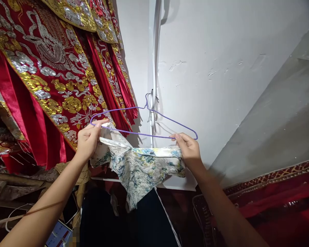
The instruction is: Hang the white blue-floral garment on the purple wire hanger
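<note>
A thin purple wire hanger [154, 135] hangs by its hook from a white cord against the white wall. Below its bottom bar is a pale silky garment [139, 164] with a blue, green and yellow floral print. My left hand [89, 139] grips the garment's left strap end at the hanger's left corner. My right hand [187, 147] pinches the garment's right edge just under the hanger's right end. The cloth sags between both hands and trails down to a point.
Red robes [54, 68] with gold and silver embroidery hang at the upper left, close to the hanger. A white cord [152, 68] runs down the wall. Red patterned fabric [278, 195] lies at the lower right. A phone [59, 235] with a cable sits at the bottom left.
</note>
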Demonstrator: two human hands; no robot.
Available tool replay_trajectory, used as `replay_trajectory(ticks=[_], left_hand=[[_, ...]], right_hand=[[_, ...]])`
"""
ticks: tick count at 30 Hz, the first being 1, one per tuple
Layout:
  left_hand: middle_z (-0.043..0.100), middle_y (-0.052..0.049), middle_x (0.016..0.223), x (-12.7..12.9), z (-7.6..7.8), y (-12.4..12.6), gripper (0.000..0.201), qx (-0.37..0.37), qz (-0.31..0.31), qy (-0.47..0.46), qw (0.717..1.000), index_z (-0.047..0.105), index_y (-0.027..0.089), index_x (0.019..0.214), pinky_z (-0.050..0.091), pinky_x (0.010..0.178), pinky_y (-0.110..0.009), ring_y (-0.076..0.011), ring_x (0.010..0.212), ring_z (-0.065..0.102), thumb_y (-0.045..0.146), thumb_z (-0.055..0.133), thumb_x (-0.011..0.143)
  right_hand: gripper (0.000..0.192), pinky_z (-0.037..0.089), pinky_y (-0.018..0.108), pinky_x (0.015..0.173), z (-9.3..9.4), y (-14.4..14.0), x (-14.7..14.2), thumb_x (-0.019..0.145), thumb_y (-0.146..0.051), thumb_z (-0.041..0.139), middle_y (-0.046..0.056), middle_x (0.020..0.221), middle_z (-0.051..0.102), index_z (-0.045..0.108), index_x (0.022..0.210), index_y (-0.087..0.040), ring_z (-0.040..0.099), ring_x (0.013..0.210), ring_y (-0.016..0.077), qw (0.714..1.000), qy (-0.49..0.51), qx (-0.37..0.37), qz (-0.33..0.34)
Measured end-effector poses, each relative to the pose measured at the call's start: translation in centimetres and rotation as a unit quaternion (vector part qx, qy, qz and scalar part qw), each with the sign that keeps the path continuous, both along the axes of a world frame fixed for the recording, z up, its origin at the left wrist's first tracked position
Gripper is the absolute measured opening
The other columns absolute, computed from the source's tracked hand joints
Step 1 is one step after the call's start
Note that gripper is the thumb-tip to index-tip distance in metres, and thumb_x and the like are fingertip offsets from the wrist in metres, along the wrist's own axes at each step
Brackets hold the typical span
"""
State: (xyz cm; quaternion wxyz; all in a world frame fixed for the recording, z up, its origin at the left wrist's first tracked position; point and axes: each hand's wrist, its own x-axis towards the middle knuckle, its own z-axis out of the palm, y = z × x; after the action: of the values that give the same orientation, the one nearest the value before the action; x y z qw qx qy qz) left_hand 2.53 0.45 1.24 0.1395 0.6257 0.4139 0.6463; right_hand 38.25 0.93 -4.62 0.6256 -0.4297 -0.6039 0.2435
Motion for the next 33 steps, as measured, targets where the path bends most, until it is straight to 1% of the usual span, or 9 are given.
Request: replay_trajectory(ticks=[4, 10, 13, 17, 21, 23, 27, 31, 33], left_hand=[[0.077, -0.006, 0.111, 1.0, 0.7, 0.1, 0.051, 0.079, 0.030, 0.041, 0.996, 0.052, 0.019, 0.044, 0.054, 0.093, -0.040, -0.0267, 0.105, 0.071, 0.032, 0.060, 0.093], [0.078, -0.005, 0.111, 1.6, 0.9, 1.0, 0.047, 0.094, 0.024, -0.066, 0.993, 0.050, 0.019, 0.045, 0.054, 0.097, -0.042, -0.0276, 0.109, 0.071, 0.028, 0.067, 0.087], [0.078, -0.006, 0.110, 2.1, 0.4, 1.3, 0.042, 0.078, 0.035, -0.130, 0.988, 0.049, 0.019, 0.048, 0.056, 0.094, -0.042, -0.0280, 0.107, 0.072, 0.028, 0.069, 0.083], [0.078, -0.008, 0.108, 2.3, -0.5, 1.4, 0.044, 0.054, 0.023, -0.145, 0.988, 0.042, 0.019, 0.047, 0.057, 0.086, -0.039, -0.0289, 0.106, 0.072, 0.025, 0.071, 0.080], [0.078, -0.009, 0.105, 1.7, -0.9, 1.7, 0.046, 0.038, 0.023, -0.123, 0.991, 0.036, 0.020, 0.049, 0.056, 0.089, -0.041, -0.0303, 0.111, 0.070, 0.026, 0.070, 0.081], [0.077, -0.010, 0.107, 1.3, -0.9, 2.1, 0.043, 0.034, 0.018, -0.120, 0.992, 0.038, 0.021, 0.054, 0.056, 0.091, -0.041, -0.0302, 0.114, 0.069, 0.028, 0.071, 0.080], [0.077, -0.009, 0.107, 0.8, -1.0, 2.5, 0.031, 0.011, -0.040, -0.155, 0.987, 0.049, 0.021, 0.084, 0.057, 0.091, -0.039, -0.0261, 0.108, 0.072, 0.025, 0.078, 0.074], [0.077, -0.009, 0.104, 0.8, -1.0, 2.2, 0.081, -0.013, -0.080, -0.163, 0.983, 0.038, 0.024, 0.138, 0.057, 0.095, -0.041, -0.0230, 0.100, 0.075, 0.024, 0.084, 0.071], [0.078, -0.010, 0.104, 0.7, -0.9, 2.2, 0.097, -0.031, -0.080, -0.164, 0.983, 0.028, 0.023, 0.149, 0.057, 0.096, -0.043, -0.0232, 0.098, 0.075, 0.025, 0.086, 0.071]], right_hand=[[0.028, 0.050, 0.034, 0.077, 0.3, 0.6, -0.1, 0.095, -0.044, 0.059, 0.008, 0.099, 0.067, 0.071, 0.086, -0.020, 0.063, 0.089, 0.0228, 0.996, 0.012, 0.087, -0.017], [0.029, 0.050, 0.036, 0.077, 1.4, 0.2, -0.7, 0.095, -0.039, 0.059, 0.008, 0.093, 0.063, 0.063, 0.073, -0.021, 0.062, 0.094, 0.0242, 0.985, 0.014, 0.167, -0.035], [0.016, 0.048, 0.033, 0.065, 0.9, -0.3, -1.2, 0.092, -0.040, 0.064, 0.008, 0.099, 0.066, 0.065, 0.097, -0.024, 0.062, 0.079, 0.0205, 0.990, 0.065, 0.119, -0.033], [0.069, 0.043, 0.028, 0.049, -0.2, 0.4, -0.6, 0.084, -0.044, 0.073, 0.005, 0.102, 0.072, 0.036, 0.141, -0.033, 0.055, 0.052, 0.0133, 0.963, 0.261, 0.017, -0.066], [0.048, 0.038, 0.026, 0.041, 0.5, 2.0, 1.2, 0.077, -0.055, 0.076, 0.000, 0.071, 0.069, 0.061, 0.108, -0.022, 0.050, 0.044, 0.0132, 0.947, 0.286, -0.144, 0.025], [0.042, 0.035, 0.026, 0.040, 1.3, 2.4, 1.5, 0.071, -0.055, 0.080, -0.001, 0.060, 0.063, 0.063, 0.085, -0.020, 0.048, 0.042, 0.0122, 0.948, 0.268, -0.158, 0.067], [0.043, 0.029, 0.024, 0.039, 2.1, 2.4, 0.9, 0.070, -0.058, 0.080, -0.003, 0.052, 0.054, 0.062, 0.075, -0.020, 0.041, 0.041, 0.0095, 0.952, 0.292, -0.092, 0.027], [0.042, 0.031, 0.026, 0.039, 2.1, 2.5, 0.5, 0.074, -0.060, 0.077, -0.003, 0.053, 0.051, 0.060, 0.074, -0.021, 0.041, 0.042, 0.0110, 0.951, 0.297, -0.079, 0.022], [0.041, 0.032, 0.027, 0.040, 2.3, 2.7, 0.6, 0.075, -0.058, 0.078, -0.003, 0.054, 0.051, 0.060, 0.074, -0.021, 0.043, 0.043, 0.0114, 0.952, 0.298, -0.072, 0.025]])
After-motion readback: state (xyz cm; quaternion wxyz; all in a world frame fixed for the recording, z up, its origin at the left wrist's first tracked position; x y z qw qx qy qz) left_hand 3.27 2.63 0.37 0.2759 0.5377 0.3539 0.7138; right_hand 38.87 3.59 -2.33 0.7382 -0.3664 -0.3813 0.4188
